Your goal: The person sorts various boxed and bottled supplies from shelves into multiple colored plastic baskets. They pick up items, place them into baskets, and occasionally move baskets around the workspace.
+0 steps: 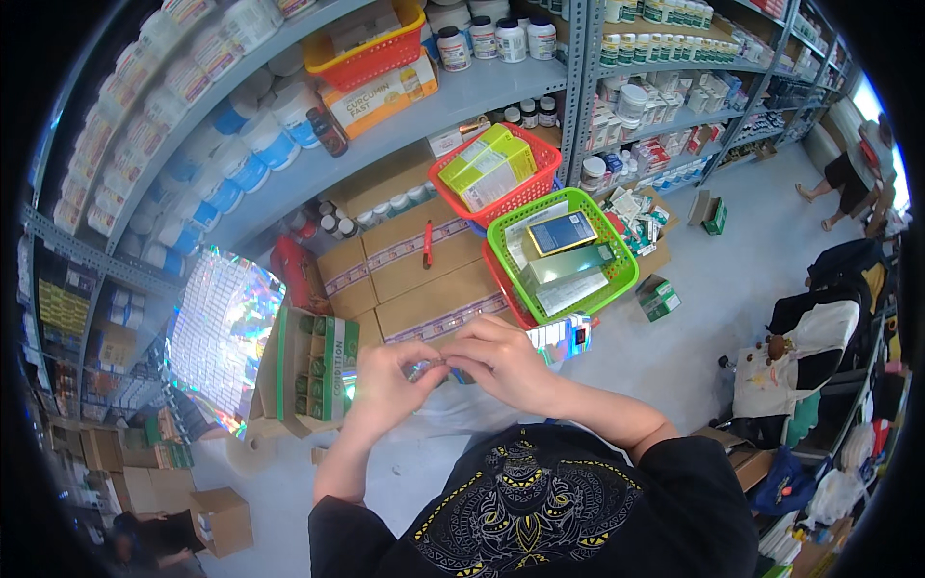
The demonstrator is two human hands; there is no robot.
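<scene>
Your left hand (387,383) and right hand (503,364) pinch thumb-to-finger, anything between too small to tell; the shiny strip (553,343) points rightward, long axis angled slightly away.

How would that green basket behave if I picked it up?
The green basket looks like latticed plastic, so probably stiff and light itself. Its dark blue box appears loose and might slide if tilted.

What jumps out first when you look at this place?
Probably the rainbow-glinting sheet at the left. Next comes the lime-green basket right of centre, holding boxes. Near the middle, the left hand and right hand are close together; anything pinched there is too small to tell.
</scene>
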